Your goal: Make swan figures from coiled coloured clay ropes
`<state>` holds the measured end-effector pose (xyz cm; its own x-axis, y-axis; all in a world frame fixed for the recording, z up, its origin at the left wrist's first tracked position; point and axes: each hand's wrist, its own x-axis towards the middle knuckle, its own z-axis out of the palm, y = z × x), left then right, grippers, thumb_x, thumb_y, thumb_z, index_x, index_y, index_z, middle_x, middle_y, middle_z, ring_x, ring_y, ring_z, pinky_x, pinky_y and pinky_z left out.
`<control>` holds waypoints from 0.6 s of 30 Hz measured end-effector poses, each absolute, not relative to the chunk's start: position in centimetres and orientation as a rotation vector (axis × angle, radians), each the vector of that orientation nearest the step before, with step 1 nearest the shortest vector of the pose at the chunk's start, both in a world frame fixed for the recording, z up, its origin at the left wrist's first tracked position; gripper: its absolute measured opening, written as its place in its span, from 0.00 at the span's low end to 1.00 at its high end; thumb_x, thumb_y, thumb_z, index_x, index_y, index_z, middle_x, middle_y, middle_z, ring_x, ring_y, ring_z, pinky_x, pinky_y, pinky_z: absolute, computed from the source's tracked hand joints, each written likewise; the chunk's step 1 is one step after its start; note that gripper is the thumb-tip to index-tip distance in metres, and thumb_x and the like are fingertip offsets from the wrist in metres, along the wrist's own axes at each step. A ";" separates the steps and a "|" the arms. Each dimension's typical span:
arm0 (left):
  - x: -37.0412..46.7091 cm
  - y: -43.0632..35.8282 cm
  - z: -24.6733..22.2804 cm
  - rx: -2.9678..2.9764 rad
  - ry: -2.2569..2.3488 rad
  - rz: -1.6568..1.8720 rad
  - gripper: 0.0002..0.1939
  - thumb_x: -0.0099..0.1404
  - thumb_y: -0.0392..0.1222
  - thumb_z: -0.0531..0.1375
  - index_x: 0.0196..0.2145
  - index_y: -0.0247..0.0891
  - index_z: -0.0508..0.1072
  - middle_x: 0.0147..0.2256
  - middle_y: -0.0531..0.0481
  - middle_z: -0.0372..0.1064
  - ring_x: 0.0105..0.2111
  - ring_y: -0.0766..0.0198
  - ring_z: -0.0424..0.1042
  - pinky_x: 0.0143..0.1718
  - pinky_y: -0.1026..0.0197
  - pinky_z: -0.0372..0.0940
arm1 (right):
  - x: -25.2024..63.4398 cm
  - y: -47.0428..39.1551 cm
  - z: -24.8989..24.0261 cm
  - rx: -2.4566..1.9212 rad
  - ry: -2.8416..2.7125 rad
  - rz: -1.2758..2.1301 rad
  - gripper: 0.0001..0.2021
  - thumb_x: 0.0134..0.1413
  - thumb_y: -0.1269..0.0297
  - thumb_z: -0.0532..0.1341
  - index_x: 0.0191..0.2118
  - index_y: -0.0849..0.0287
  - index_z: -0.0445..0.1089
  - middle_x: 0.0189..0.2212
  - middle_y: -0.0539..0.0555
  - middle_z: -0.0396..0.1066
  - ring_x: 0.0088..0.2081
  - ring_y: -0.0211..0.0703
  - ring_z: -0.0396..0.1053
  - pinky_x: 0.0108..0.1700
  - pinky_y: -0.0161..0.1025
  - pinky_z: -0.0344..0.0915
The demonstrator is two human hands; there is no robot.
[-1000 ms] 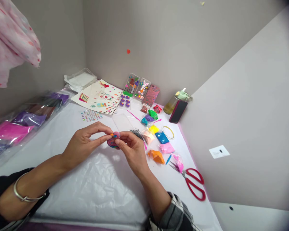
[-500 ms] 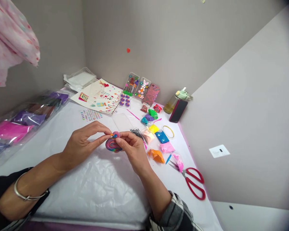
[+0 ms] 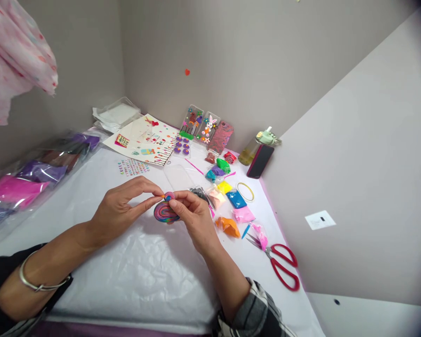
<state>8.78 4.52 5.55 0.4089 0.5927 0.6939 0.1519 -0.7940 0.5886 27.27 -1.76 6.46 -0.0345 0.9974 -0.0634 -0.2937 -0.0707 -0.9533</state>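
A multicoloured swirled clay piece (image 3: 165,212), with a large rounded spiral and a smaller curl on top, is held above the white-covered table. My right hand (image 3: 195,216) grips it from the right between thumb and fingers. From the left, my left hand (image 3: 121,210) pinches a tiny orange bit (image 3: 163,196) at the edge of the small curl. Just behind the hands lies a clear case (image 3: 178,178), partly covered by my right hand's side.
Coloured clay packets (image 3: 228,227) lie right of my hands, with red-handled scissors (image 3: 283,267) beyond. A phone (image 3: 260,161) leans on a bottle (image 3: 247,154). Decorated cases (image 3: 207,128), a sticker-covered sheet (image 3: 145,140) and gem stickers (image 3: 133,167) are at the back. Bagged clay (image 3: 17,192) lies left.
The clay piece has tilted very slightly between my fingers. Both hands keep nearly the same place and grip.
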 end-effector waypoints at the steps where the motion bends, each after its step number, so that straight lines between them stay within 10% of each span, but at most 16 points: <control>1: 8.8 4.6 5.5 2.230 0.634 1.355 0.02 0.73 0.42 0.62 0.42 0.47 0.76 0.37 0.53 0.77 0.38 0.60 0.77 0.42 0.59 0.71 | 27.3 -1.8 6.5 -1.021 -0.968 1.406 0.15 0.51 0.53 0.74 0.39 0.56 0.79 0.30 0.47 0.79 0.30 0.35 0.75 0.33 0.31 0.74; 18: 8.7 4.4 5.8 2.221 0.657 1.393 0.03 0.73 0.43 0.62 0.41 0.48 0.76 0.36 0.54 0.78 0.40 0.59 0.78 0.43 0.59 0.71 | 27.3 -1.9 6.5 -1.019 -0.981 1.418 0.15 0.51 0.52 0.74 0.40 0.56 0.78 0.31 0.48 0.79 0.31 0.36 0.75 0.33 0.32 0.74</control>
